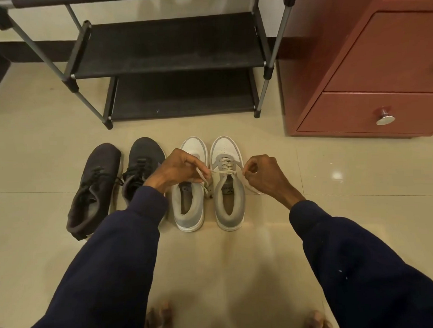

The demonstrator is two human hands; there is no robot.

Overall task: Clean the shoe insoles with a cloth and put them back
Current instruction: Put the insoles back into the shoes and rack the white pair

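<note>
Head | left hand (178, 167), right hand (267, 176) pinch laces (225, 172) — floor (333, 157) right of sneaker (226, 147)

black fabric-shelf shoe rack (167, 43) | red drawer cabinet (391, 54) just beside it | beige tiled floor (357, 163)

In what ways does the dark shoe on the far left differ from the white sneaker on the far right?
The dark shoe is blackish; the white sneaker is white with grey trim. The dark shoe leans over sideways, while the white sneaker stands upright on its sole. No hand touches the dark shoe; the left hand and right hand each pinch the white sneaker's lace. Both rest on the tiled floor.
</note>
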